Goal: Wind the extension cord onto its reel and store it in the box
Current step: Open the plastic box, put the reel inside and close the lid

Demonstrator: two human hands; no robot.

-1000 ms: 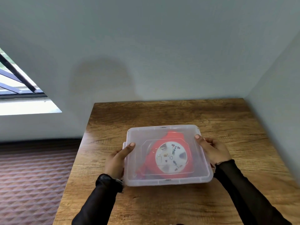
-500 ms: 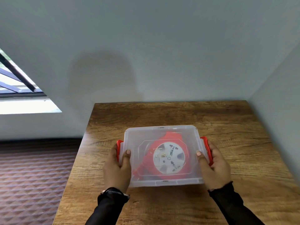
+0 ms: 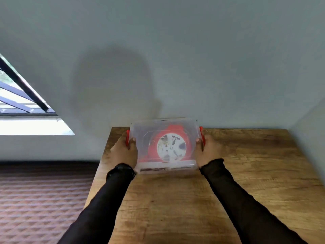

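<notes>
Hands are set at the two short ends of the clear plastic storage box (image 3: 165, 147): the left hand (image 3: 124, 152) is wrapped over the end at 9 o'clock, thumb pressed onto the lid (image 3: 140, 131) and fingers curled beside the red latch (image 3: 127, 137); the right hand (image 3: 208, 150) is clamped the same way at 3 o'clock against the other red latch (image 3: 201, 136). Whether the latches are fully snapped down cannot be told. The box is held near the far edge of the wooden surface (image 3: 246, 191); whether it rests there or is lifted clear cannot be judged.

The step in hand is judged to be the closing or final placing of the box. It is best done with equal pressure at both ends, so that the lid is seated flat before each latch is pressed home, and with the box kept level so that the reel is not shifted inside.

The extension cord reel (image 3: 169, 147) is seen through the lid, lying flat inside: a round red housing with a white disc face bearing small dark markings. The box is translucent, smooth and rectangular with rounded corners, likely slippery. The surface is matt, with grained brown planks. A plain pale wall (image 3: 175, 50) stands at 12 o'clock, a window (image 3: 22, 106) at 10 o'clock, and a ribbed reddish floor (image 3: 35, 199) at 8 o'clock.
</notes>
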